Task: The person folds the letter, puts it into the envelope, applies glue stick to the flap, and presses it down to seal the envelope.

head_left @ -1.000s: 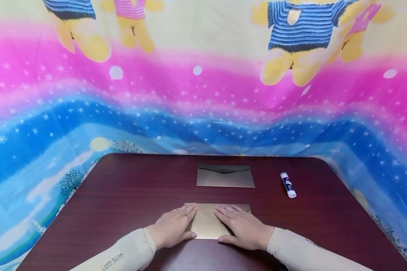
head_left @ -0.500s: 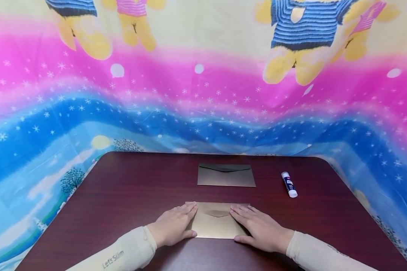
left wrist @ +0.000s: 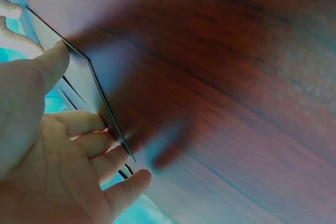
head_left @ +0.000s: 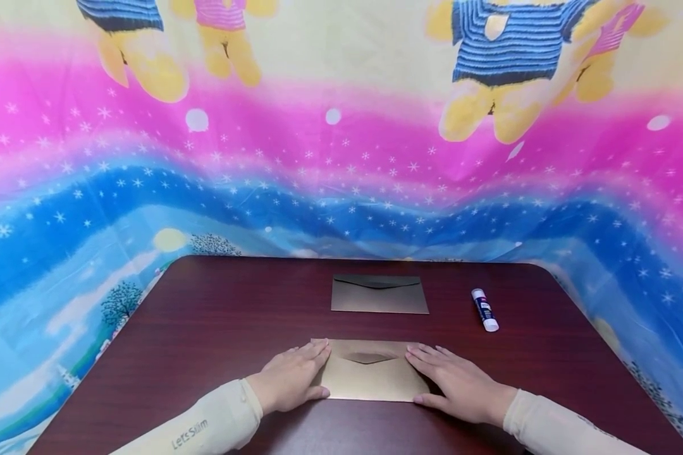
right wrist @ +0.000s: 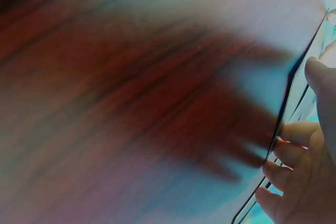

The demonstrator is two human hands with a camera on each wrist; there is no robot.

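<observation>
A gold envelope (head_left: 370,383) lies near the front of the table in the head view, its pointed flap folded down towards me. My left hand (head_left: 291,380) rests on its left end, fingertips at the far corner and thumb at the near edge. On the right end, my right hand (head_left: 461,384) touches it in the same way with extended fingers. Each wrist view shows the envelope edge-on beside the fingers and thumb. A second, darker envelope (head_left: 378,300) lies behind the first. To its right is a glue stick (head_left: 484,309) with white ends and a dark label.
The dark reddish-brown table (head_left: 216,316) has rounded far corners. A printed cloth (head_left: 341,158) with bears and snowflakes hangs behind and around it. The glue stick lies beyond my right hand.
My right hand has slid rightwards across the envelope from its middle to its right end, uncovering the flap's point. My left hand has stayed at the left end.
</observation>
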